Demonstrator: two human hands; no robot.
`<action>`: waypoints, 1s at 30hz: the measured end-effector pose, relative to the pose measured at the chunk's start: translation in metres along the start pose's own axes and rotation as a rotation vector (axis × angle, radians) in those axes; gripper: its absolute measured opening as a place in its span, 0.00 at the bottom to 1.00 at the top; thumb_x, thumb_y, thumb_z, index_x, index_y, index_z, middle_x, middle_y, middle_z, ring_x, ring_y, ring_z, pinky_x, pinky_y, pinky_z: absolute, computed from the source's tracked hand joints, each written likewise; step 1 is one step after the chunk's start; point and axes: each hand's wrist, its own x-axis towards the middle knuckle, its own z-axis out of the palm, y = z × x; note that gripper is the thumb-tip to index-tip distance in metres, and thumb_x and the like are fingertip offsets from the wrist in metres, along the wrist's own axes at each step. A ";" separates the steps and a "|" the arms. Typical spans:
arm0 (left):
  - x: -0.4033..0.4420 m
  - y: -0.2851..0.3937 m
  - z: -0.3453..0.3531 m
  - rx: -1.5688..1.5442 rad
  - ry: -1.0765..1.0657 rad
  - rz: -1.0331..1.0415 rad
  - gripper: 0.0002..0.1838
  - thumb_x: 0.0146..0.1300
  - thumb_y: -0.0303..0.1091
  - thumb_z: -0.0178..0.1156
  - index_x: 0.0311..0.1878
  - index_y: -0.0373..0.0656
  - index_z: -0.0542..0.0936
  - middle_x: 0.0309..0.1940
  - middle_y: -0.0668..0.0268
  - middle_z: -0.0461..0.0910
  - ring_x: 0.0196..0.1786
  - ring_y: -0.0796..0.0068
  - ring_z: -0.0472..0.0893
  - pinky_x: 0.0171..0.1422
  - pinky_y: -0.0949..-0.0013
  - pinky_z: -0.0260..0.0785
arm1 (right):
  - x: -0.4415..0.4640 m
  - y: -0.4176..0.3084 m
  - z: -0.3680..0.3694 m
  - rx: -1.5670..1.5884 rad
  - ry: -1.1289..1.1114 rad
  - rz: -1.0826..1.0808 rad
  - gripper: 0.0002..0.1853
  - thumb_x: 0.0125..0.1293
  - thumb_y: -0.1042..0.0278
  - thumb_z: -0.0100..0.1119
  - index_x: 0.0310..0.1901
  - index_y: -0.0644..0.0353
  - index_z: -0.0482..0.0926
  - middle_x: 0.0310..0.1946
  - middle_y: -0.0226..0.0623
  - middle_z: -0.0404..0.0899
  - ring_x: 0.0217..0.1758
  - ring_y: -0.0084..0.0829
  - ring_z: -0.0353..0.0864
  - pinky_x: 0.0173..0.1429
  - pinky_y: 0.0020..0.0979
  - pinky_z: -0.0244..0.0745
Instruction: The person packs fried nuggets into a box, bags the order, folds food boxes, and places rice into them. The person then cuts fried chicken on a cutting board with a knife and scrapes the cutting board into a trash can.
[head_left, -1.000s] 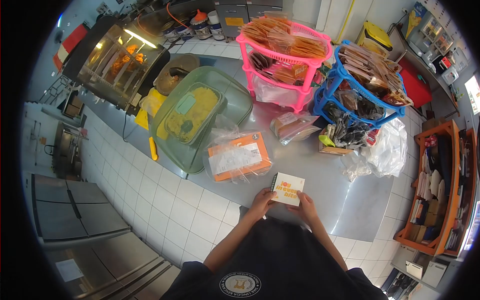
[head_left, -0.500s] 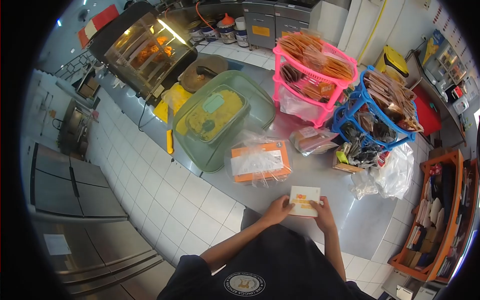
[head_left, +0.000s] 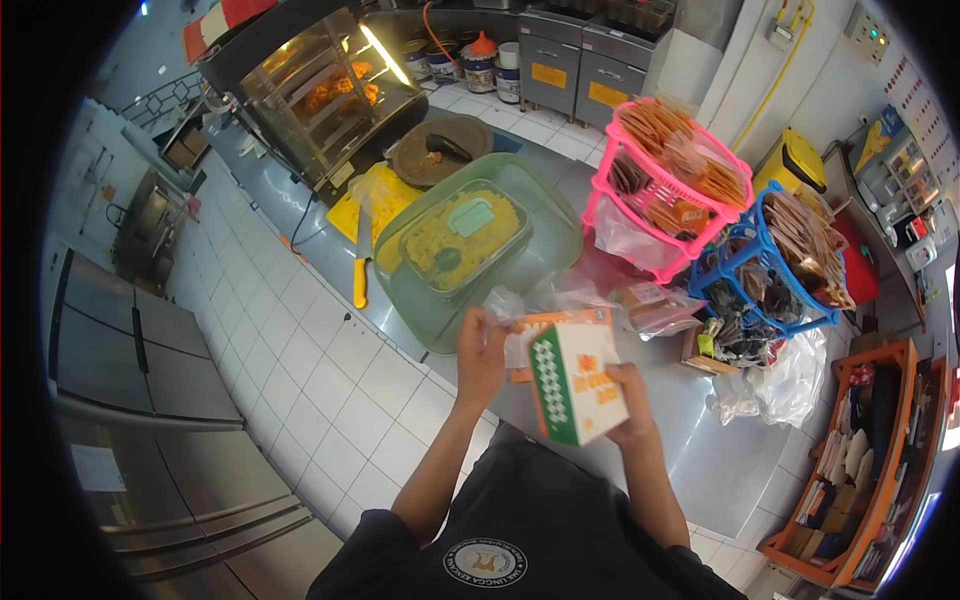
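Observation:
My right hand is closed around a small white cardboard food box with orange lettering on top and a green-and-white patterned side. The box is tilted, held up over the counter. My left hand pinches the edge of a clear plastic bag at the left of the box. Under the bag lies an orange box with a white label, now partly hidden behind the box in my right hand.
A green plastic tub holds a container of yellow food. Beside it lies a yellow-handled knife. Pink and blue baskets of packets stand right. A lit food warmer stands at the back.
My left hand has let go of the white box and moved up-left to the plastic bag. My right hand has raised and tilted the box, showing its green side. The view has shifted slightly.

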 end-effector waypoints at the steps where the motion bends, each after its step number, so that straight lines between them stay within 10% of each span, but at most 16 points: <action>1: -0.003 0.004 -0.004 -0.144 0.051 -0.087 0.03 0.67 0.22 0.54 0.41 0.41 0.71 0.34 0.64 0.79 0.37 0.73 0.79 0.49 0.68 0.73 | 0.015 0.006 0.020 0.013 -0.026 -0.016 0.30 0.69 0.55 0.56 0.65 0.67 0.70 0.56 0.49 0.81 0.54 0.39 0.85 0.58 0.38 0.82; 6: -0.020 0.022 -0.023 -0.569 0.054 -0.156 0.08 0.65 0.19 0.51 0.45 0.41 0.71 0.41 0.61 0.81 0.42 0.76 0.78 0.54 0.71 0.71 | 0.070 0.013 0.050 -0.107 0.069 -0.122 0.27 0.70 0.56 0.54 0.64 0.67 0.71 0.57 0.46 0.82 0.56 0.36 0.84 0.61 0.38 0.80; 16: -0.006 0.030 -0.027 -0.187 -0.359 -0.014 0.14 0.66 0.18 0.54 0.54 0.37 0.71 0.65 0.48 0.76 0.49 0.72 0.82 0.57 0.65 0.76 | 0.053 -0.037 0.026 -0.988 0.339 0.017 0.27 0.72 0.51 0.56 0.56 0.72 0.78 0.49 0.40 0.84 0.51 0.27 0.82 0.58 0.28 0.73; 30: 0.019 0.044 -0.017 -0.202 -0.550 -0.184 0.13 0.68 0.24 0.58 0.53 0.38 0.69 0.65 0.52 0.76 0.42 0.73 0.84 0.43 0.69 0.80 | 0.055 -0.014 0.001 -1.166 0.319 0.026 0.23 0.75 0.54 0.58 0.57 0.69 0.79 0.46 0.40 0.84 0.50 0.28 0.81 0.58 0.30 0.75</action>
